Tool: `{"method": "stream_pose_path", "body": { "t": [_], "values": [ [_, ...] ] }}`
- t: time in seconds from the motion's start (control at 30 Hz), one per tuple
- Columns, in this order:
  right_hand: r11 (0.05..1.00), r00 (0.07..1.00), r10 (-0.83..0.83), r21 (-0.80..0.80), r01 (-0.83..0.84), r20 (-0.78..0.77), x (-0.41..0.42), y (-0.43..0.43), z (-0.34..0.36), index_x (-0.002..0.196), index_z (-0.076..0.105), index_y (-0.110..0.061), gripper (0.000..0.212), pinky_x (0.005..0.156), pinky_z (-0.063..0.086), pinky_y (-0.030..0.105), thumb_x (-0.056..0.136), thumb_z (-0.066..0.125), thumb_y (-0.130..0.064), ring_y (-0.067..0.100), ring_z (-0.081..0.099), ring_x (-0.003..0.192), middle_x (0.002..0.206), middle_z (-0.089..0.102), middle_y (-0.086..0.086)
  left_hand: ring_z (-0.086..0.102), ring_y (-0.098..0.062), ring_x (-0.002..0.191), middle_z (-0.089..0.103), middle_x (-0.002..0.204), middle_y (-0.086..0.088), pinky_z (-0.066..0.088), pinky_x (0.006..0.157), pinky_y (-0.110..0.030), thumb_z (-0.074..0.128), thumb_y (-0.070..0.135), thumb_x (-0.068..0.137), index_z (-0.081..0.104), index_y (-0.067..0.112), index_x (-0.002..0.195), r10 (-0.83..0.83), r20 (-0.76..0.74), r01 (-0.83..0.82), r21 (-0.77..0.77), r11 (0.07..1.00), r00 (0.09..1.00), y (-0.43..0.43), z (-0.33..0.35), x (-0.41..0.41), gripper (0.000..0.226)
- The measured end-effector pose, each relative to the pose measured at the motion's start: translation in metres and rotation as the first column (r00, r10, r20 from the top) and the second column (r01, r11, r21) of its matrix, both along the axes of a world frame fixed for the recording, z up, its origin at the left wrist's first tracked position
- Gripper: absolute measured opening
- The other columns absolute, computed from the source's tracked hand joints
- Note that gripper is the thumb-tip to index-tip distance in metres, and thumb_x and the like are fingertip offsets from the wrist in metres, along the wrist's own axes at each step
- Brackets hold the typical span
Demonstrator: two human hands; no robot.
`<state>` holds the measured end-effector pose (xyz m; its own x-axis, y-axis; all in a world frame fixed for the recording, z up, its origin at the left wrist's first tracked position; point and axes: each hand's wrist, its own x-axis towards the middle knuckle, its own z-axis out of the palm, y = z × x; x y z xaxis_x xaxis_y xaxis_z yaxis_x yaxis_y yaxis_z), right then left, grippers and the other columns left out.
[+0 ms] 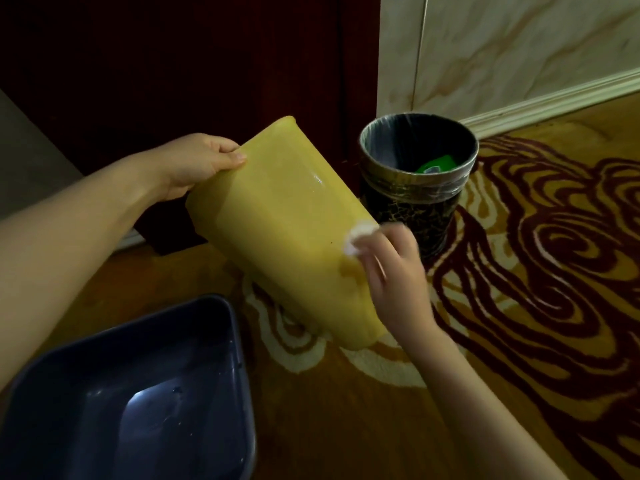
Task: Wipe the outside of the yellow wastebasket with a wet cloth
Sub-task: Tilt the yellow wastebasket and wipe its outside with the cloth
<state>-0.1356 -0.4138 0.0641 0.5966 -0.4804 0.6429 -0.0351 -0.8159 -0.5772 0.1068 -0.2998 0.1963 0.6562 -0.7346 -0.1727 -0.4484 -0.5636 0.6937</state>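
Note:
The yellow wastebasket point(277, 230) is tilted on its side above the carpet, one end up at the far left and the other end low at the right. My left hand point(194, 164) grips that upper far end. My right hand point(391, 271) is blurred and presses a small white wet cloth point(358, 237) against the basket's right side. A wet sheen shows on the yellow wall above the cloth.
A dark blue basin point(145, 393) with water sits on the floor at the lower left. A black round bin point(415, 181) lined with a plastic bag stands just behind the yellow basket. Patterned carpet point(536, 289) spreads to the right; a dark wooden door point(173, 64) and a marble wall point(519, 46) are behind.

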Motion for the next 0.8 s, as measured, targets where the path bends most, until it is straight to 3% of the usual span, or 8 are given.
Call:
{"method": "stream_pose_path", "body": {
  "t": [0.07,0.17,0.33,0.53,0.67,0.73,0.77,0.8],
  "values": [
    [0.996,0.994,0.092,-0.012,-0.093,-0.065,0.034,-0.004,0.028,0.094,0.063,-0.001,0.009,0.074,0.043,0.033,0.088,0.057,-0.004,0.028,0.05,0.089,0.096,0.056,0.017,0.059,-0.021,0.103,0.064,0.108,0.0,0.044,0.093,-0.041,0.045,0.029,0.093,0.061,0.026,0.105,-0.004,-0.01,0.004,0.018,1.0,1.0,0.0,0.002,-0.002,0.02],
    [0.973,0.952,0.215,-0.036,-0.228,-0.22,0.054,0.0,0.031,0.098,0.063,-0.002,0.012,0.08,0.042,0.04,0.089,0.054,-0.005,0.031,0.049,0.094,0.102,0.057,0.016,0.059,-0.019,0.102,0.064,0.109,0.0,0.046,0.088,-0.038,0.045,0.029,0.093,0.062,0.028,0.101,-0.021,-0.024,0.022,0.054,0.998,0.999,0.002,0.006,-0.005,0.018],
    [0.956,0.918,0.28,-0.007,-0.294,-0.282,-0.01,0.018,-0.027,0.094,0.062,-0.011,0.012,0.081,0.044,0.033,0.089,0.052,-0.012,0.021,0.05,0.095,0.102,0.058,0.006,0.057,-0.018,0.104,0.062,0.11,0.002,0.042,0.092,-0.038,0.045,0.029,0.093,0.06,0.027,0.104,-0.035,-0.02,0.036,0.066,0.997,0.999,0.004,0.008,-0.005,0.019],
    [0.95,0.875,0.296,0.212,-0.228,-0.384,-0.086,0.013,-0.085,0.094,0.057,-0.032,0.024,0.077,0.049,0.025,0.086,0.06,-0.01,0.001,0.049,0.096,0.102,0.047,-0.023,0.051,-0.024,0.116,0.054,0.13,-0.005,0.037,0.103,-0.045,0.048,0.019,0.092,0.048,0.02,0.131,-0.002,-0.059,0.007,0.075,0.997,0.998,0.001,0.009,-0.001,0.039],
    [0.931,0.95,0.159,0.361,-0.053,-0.268,-0.097,0.005,-0.082,0.087,0.06,-0.028,0.031,0.073,0.051,0.019,0.081,0.065,0.002,0.002,0.057,0.089,0.095,0.056,-0.016,0.051,-0.023,0.112,0.054,0.128,-0.006,0.042,0.093,-0.039,0.05,0.001,0.086,0.053,0.024,0.124,0.078,-0.086,-0.073,0.064,0.995,0.993,-0.003,0.014,0.001,0.045],
    [0.906,0.979,0.063,0.422,0.026,-0.196,-0.095,0.001,-0.072,0.085,0.062,-0.023,0.028,0.072,0.049,0.015,0.079,0.064,0.004,0.004,0.057,0.087,0.089,0.059,-0.01,0.055,-0.027,0.106,0.058,0.122,-0.01,0.045,0.089,-0.041,0.055,0.014,0.082,0.06,0.023,0.11,0.155,-0.008,-0.155,0.041,0.987,0.988,-0.011,0.013,-0.005,0.03],
    [0.899,0.984,0.044,0.436,0.036,-0.172,-0.093,0.0,-0.066,0.085,0.063,-0.02,0.025,0.072,0.049,0.015,0.079,0.064,0.004,0.005,0.057,0.087,0.088,0.059,-0.009,0.056,-0.028,0.104,0.059,0.12,-0.009,0.044,0.091,-0.042,0.056,0.032,0.082,0.06,0.022,0.111,0.195,0.036,-0.196,0.043,0.98,0.98,-0.017,0.012,-0.011,0.031],
    [0.894,0.988,0.04,0.447,0.032,-0.152,-0.09,-0.001,-0.06,0.085,0.063,-0.019,0.023,0.071,0.05,0.017,0.079,0.064,0.004,0.006,0.057,0.086,0.088,0.06,-0.008,0.055,-0.028,0.105,0.058,0.12,-0.005,0.043,0.092,-0.042,0.051,0.051,0.081,0.058,0.022,0.116,0.22,0.097,-0.227,0.068,0.971,0.971,-0.024,0.01,-0.018,0.046]
  ]
}}
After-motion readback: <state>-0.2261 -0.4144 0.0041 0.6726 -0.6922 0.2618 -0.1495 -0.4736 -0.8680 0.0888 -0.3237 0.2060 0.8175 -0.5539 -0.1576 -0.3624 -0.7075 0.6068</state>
